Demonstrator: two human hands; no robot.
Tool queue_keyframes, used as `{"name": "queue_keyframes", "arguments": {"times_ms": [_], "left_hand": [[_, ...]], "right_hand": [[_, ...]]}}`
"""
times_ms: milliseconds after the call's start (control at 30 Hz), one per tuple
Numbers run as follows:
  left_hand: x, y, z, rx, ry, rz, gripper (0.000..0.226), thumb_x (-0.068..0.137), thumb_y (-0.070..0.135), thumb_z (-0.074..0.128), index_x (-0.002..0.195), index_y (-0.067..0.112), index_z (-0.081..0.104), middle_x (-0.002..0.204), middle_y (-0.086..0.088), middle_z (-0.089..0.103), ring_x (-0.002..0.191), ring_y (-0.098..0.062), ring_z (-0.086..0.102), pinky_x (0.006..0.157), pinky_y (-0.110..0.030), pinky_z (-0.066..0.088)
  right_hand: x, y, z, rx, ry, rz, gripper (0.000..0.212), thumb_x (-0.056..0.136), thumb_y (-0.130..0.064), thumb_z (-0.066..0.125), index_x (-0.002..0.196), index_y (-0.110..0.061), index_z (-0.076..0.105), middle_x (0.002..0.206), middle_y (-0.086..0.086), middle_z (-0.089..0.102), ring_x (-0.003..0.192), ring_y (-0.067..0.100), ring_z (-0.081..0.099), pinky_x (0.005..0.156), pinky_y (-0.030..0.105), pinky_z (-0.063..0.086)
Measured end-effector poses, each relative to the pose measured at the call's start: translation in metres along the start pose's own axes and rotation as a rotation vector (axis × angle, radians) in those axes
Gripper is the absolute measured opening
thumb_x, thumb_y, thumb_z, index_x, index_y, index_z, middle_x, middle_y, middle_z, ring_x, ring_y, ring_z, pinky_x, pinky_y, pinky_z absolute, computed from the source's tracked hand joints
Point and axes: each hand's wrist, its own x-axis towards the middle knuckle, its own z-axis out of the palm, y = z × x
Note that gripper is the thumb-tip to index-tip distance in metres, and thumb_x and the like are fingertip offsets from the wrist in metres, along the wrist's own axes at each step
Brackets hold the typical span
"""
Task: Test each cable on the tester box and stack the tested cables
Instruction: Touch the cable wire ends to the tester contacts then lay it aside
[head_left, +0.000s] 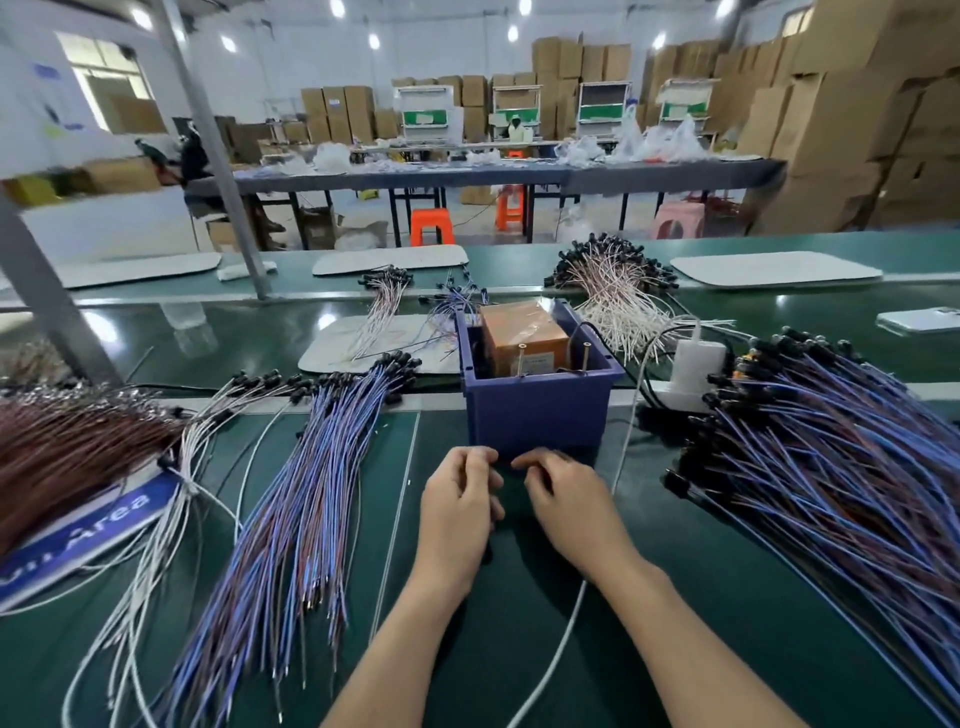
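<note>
The blue tester box (537, 410) stands in the middle of the green bench, with an orange unit (522, 332) and two upright metal pins inside it. My left hand (460, 499) and my right hand (563, 499) hover side by side just in front of the box, fingers curled and fingertips close together. No cable shows between the fingers. A fanned stack of blue-purple cables (306, 467) lies to the left of my hands. A larger heap of blue-purple cables (831, 457) lies to the right.
Brown cables (67, 441) and white cables (176, 499) lie at far left over a blue sign. A white power strip (691, 374) sits right of the box, its white cord (566, 623) running under my right forearm. More cable bundles (613, 291) lie on the conveyor behind.
</note>
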Motion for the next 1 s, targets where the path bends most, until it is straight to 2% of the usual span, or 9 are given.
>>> {"name": "queue_keyframes", "arguments": {"times_ms": [167,333,400,467,533,600,667,867,1000], "left_hand": [[-0.003,0.003,-0.002,-0.003,0.100,0.020,0.020,0.105,0.016,0.045,0.101,0.024,0.063,0.082,0.000,0.066,0.059,-0.008,0.058,0.059,-0.027,0.047],[0.026,0.028,-0.040,0.076,0.280,0.141,0.020,0.101,0.010,0.047,0.097,0.024,0.062,0.084,0.000,0.067,0.060,-0.006,0.057,0.059,-0.023,0.047],[0.051,0.037,-0.065,0.232,0.316,0.162,0.020,0.100,0.011,0.047,0.097,0.023,0.062,0.091,-0.004,0.069,0.065,-0.014,0.056,0.061,-0.030,0.046],[0.077,0.040,-0.089,0.468,0.313,0.127,0.021,0.099,0.014,0.046,0.107,0.017,0.064,0.106,-0.010,0.070,0.087,-0.026,0.062,0.078,-0.039,0.051],[0.097,0.033,-0.112,0.786,0.296,0.042,0.027,0.101,0.019,0.045,0.121,0.010,0.062,0.120,-0.015,0.064,0.112,-0.033,0.057,0.098,-0.045,0.046],[0.108,0.021,-0.130,1.091,0.285,-0.062,0.033,0.104,0.026,0.043,0.127,0.007,0.057,0.128,-0.019,0.059,0.121,-0.036,0.051,0.104,-0.047,0.041],[0.114,0.009,-0.143,1.208,0.238,-0.121,0.035,0.105,0.031,0.044,0.125,0.005,0.056,0.128,-0.021,0.059,0.121,-0.037,0.052,0.105,-0.049,0.042],[0.125,-0.003,-0.151,1.126,0.232,-0.117,0.025,0.103,0.031,0.050,0.110,0.009,0.062,0.113,-0.017,0.067,0.100,-0.034,0.063,0.091,-0.047,0.051],[0.129,-0.001,-0.148,1.164,0.258,-0.143,0.023,0.103,0.029,0.046,0.108,0.010,0.058,0.108,-0.016,0.064,0.092,-0.033,0.058,0.080,-0.042,0.044]], "right_hand": [[-0.001,0.000,-0.005,0.052,-0.020,0.032,0.024,0.101,-0.019,0.049,0.109,-0.030,0.069,0.098,-0.014,0.067,0.071,-0.002,0.055,0.068,0.019,0.039],[-0.002,0.002,-0.006,0.108,-0.036,0.074,0.024,0.102,-0.020,0.047,0.107,-0.033,0.067,0.081,-0.019,0.062,0.057,-0.003,0.054,0.050,0.014,0.034],[-0.002,0.001,-0.006,0.114,-0.042,0.077,0.024,0.102,-0.021,0.046,0.106,-0.033,0.066,0.082,-0.017,0.063,0.056,-0.002,0.055,0.049,0.014,0.034],[-0.002,0.000,-0.007,0.116,-0.043,0.084,0.024,0.102,-0.021,0.046,0.105,-0.033,0.066,0.082,-0.017,0.064,0.055,0.000,0.056,0.049,0.015,0.034],[-0.002,-0.001,-0.007,0.120,-0.041,0.092,0.024,0.102,-0.021,0.046,0.104,-0.033,0.066,0.081,-0.016,0.064,0.055,0.000,0.056,0.049,0.015,0.034],[-0.002,-0.001,-0.007,0.124,-0.040,0.089,0.024,0.101,-0.020,0.046,0.103,-0.033,0.066,0.080,-0.016,0.063,0.055,-0.001,0.055,0.049,0.014,0.035],[-0.002,-0.002,-0.007,0.125,-0.033,0.079,0.023,0.101,-0.020,0.047,0.102,-0.033,0.066,0.079,-0.017,0.063,0.056,-0.001,0.056,0.050,0.013,0.037],[-0.002,-0.002,-0.007,0.145,-0.023,0.076,0.023,0.100,-0.019,0.047,0.100,-0.033,0.066,0.075,-0.014,0.063,0.054,0.002,0.057,0.049,0.013,0.038],[-0.001,-0.003,-0.008,0.141,-0.026,0.086,0.023,0.100,-0.020,0.047,0.101,-0.032,0.067,0.072,-0.014,0.063,0.054,0.002,0.057,0.049,0.014,0.038]]}}
